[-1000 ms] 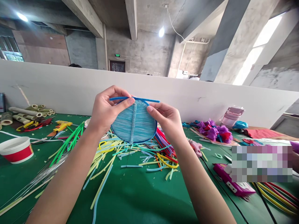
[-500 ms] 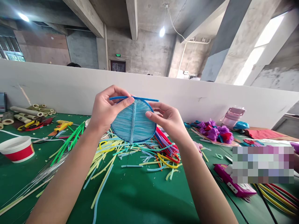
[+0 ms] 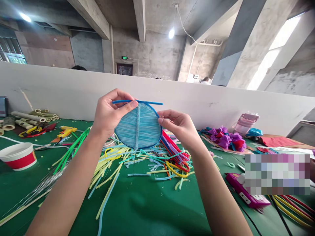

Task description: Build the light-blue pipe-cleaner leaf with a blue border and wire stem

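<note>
Up in front of me is a round, light blue disc [image 3: 150,126] of pipe cleaners, with a dark blue rim and a fuzzy rib down its middle. A thin wire stem hangs from its bottom. My left hand [image 3: 112,113] pinches the disc's top, thumb in front, along with a straight blue pipe cleaner [image 3: 150,103] that lies across it and sticks out on both sides. At the disc's right rim, my right hand [image 3: 178,124] is closed with thumb and index finger on the edge. Its other fingertips are partly hidden.
Below lie yellow and pale blue pipe cleaners [image 3: 105,173] and a red and purple bundle [image 3: 173,147]. A paper cup [image 3: 18,159], a yellow glue gun [image 3: 66,131] and bamboo pieces [image 3: 31,118] are left; purple flowers [image 3: 227,139] and a magenta box [image 3: 246,190] right. A white partition [image 3: 197,98] stands behind.
The disc and the blue pipe cleaner have shifted slightly left with my left hand. My right thumb has slid outward from the disc's face to its right rim.
</note>
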A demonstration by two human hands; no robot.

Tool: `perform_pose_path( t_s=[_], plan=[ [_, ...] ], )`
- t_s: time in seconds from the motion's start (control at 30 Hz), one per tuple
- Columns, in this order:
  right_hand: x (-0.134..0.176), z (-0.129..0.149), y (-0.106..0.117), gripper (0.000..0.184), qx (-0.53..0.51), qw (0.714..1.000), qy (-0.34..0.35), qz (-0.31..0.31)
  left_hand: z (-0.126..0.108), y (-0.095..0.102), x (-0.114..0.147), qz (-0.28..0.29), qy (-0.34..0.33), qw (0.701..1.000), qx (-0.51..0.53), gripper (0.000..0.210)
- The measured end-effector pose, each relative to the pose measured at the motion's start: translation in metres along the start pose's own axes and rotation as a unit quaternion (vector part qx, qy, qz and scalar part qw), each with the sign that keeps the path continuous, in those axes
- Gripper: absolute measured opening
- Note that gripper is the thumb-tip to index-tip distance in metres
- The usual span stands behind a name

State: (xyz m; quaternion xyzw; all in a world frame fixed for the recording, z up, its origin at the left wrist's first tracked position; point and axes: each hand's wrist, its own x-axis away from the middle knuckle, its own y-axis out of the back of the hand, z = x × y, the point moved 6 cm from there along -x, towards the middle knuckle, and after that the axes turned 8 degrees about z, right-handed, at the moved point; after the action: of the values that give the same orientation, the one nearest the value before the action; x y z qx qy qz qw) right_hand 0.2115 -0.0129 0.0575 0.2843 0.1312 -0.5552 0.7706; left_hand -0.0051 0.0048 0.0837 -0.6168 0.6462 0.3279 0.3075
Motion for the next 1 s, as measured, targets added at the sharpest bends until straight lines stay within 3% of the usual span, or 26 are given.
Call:
perform_pose_path(
  t_s=[0.3, 0.67, 1.0],
  plan=[
    [-0.002, -0.004, -0.004, 0.034, -0.01, 1.0, -0.015, 0.009, 0.007, 0.005, -0.002, -0.004, 0.002, 1.0, 0.002, 0.03],
    [-0.005, -0.008, -0.003, 0.037, 0.0, 0.999, 0.004, -0.053, 0.003, 0.002, -0.001, -0.001, 0.0, 1.0, -0.013, 0.03],
    [-0.004, -0.01, -0.004, 0.036, -0.009, 0.998, -0.008, -0.065, 0.005, 0.004, -0.001, -0.009, -0.006, 1.0, -0.008, 0.032]
  ],
)
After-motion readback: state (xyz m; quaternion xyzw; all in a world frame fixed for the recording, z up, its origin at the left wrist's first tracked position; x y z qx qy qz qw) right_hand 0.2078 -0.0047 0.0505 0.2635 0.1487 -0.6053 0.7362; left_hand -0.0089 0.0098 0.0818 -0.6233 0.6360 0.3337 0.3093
